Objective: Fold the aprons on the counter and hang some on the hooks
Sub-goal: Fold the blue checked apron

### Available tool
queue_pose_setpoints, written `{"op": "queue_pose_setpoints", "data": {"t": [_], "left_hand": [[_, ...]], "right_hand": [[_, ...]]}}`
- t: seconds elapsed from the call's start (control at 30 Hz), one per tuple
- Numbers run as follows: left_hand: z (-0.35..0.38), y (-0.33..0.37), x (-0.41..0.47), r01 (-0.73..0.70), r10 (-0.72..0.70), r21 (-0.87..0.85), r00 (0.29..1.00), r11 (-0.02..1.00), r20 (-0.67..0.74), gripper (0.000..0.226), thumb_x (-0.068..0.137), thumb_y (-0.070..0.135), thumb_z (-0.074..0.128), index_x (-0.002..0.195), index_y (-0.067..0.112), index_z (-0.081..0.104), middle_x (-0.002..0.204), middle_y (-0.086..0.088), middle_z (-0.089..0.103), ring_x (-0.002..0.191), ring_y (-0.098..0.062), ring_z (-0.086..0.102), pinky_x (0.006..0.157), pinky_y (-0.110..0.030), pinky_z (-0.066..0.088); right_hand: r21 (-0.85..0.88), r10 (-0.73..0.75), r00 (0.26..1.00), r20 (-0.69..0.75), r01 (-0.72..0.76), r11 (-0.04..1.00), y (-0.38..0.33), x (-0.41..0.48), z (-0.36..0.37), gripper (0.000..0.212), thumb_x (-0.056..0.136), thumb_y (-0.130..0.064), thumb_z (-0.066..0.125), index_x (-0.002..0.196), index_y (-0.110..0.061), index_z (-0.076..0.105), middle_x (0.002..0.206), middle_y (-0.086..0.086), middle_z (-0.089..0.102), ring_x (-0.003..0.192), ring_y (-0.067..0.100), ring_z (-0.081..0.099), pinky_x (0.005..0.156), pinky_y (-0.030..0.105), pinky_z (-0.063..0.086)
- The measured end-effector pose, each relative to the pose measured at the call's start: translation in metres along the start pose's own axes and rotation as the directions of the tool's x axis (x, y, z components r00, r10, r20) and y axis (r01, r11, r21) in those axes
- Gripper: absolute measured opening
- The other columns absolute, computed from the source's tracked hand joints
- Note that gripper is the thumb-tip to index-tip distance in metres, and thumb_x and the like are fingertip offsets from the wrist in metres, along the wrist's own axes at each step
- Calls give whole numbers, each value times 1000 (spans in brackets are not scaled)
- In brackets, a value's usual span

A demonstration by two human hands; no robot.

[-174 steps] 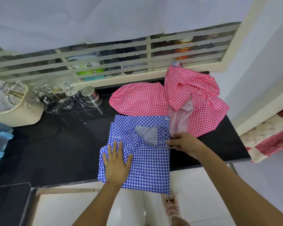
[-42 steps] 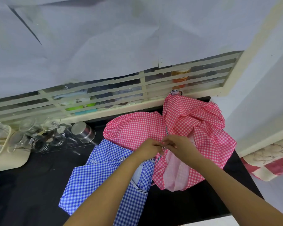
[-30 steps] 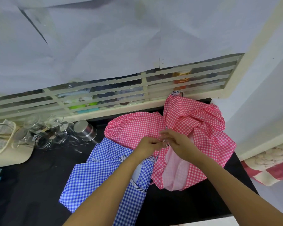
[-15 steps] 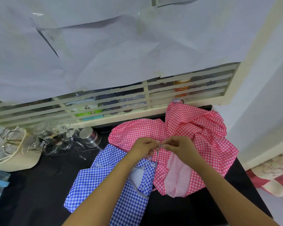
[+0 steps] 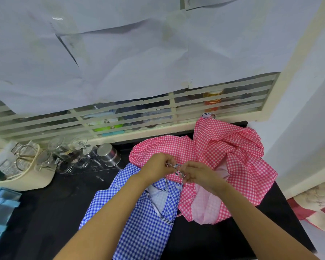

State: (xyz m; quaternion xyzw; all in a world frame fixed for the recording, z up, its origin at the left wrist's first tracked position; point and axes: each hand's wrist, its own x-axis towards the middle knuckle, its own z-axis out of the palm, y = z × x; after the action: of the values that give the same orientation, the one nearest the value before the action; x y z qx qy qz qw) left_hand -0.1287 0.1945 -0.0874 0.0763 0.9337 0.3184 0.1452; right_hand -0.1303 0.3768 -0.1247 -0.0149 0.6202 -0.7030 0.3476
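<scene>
Nearest us, the blue gingham apron (image 5: 139, 218) lies part-folded on the black table (image 5: 45, 212), its top corner drawn up toward the hands. The left hand (image 5: 158, 168) and right hand (image 5: 197, 175) meet just above it, each pinching the thin striped strap (image 5: 176, 167) between fingertips. I'd say they're tying or tidying it, so it won't trail loose from the fold, or perhaps so it makes a loop for a hook.

Just behind, a folded pink apron (image 5: 163, 147) lies flat, and a crumpled pink apron (image 5: 238, 158) to its right waits its turn. Farther back stand a steel tin (image 5: 109, 154) and glass jars (image 5: 64, 158), below the slatted window (image 5: 139, 117).

Against a few seconds back, the left palm no longer presses flat on the blue cloth. The apron has skewed out of square, and both hands have gone up to the strap.
</scene>
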Motion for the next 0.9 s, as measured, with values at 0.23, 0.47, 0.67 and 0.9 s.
{"op": "queue_pose_setpoints", "data": {"t": [0.23, 0.47, 0.67, 0.9], "left_hand": [[28, 3, -5, -127, 161, 165, 964, 978, -211, 14, 89, 18, 64, 101, 11, 68, 101, -1, 67, 84, -13, 56, 67, -22, 37], [32, 9, -2, -20, -34, -206, 966, 978, -255, 7, 85, 17, 71, 88, 11, 68, 80, 0, 70, 67, -9, 64, 66, -20, 52], [17, 15, 1, 240, -349, -702, 937, 670, -14, 13, 85, 6, 68, 73, 10, 68, 59, 3, 60, 44, -4, 42, 43, -16, 35], [16, 14, 7, 190, -415, -755, 902, 628, -119, 9, 85, 9, 69, 81, 0, 68, 82, -4, 70, 71, -11, 63, 58, -13, 51]], "right_hand": [[105, 124, 992, -11, -122, 987, 8, 7, 2, 36, 98, -32, 51, 100, -2, 70, 82, 12, 68, 67, 17, 58, 69, 30, 45], [374, 60, 998, -4, -54, 926, 10, 5, 1, 22, 97, -13, 50, 101, -2, 68, 82, 8, 68, 69, 12, 58, 65, 21, 49], [303, 4, 995, -97, 25, 953, 14, 2, -1, 14, 90, -6, 59, 97, -2, 70, 74, 6, 65, 67, 11, 60, 66, 19, 52], [-8, -98, 983, -155, 98, 995, 17, -2, -1, 15, 85, -16, 67, 96, -10, 75, 80, 8, 69, 70, 14, 59, 74, 26, 51]]}}
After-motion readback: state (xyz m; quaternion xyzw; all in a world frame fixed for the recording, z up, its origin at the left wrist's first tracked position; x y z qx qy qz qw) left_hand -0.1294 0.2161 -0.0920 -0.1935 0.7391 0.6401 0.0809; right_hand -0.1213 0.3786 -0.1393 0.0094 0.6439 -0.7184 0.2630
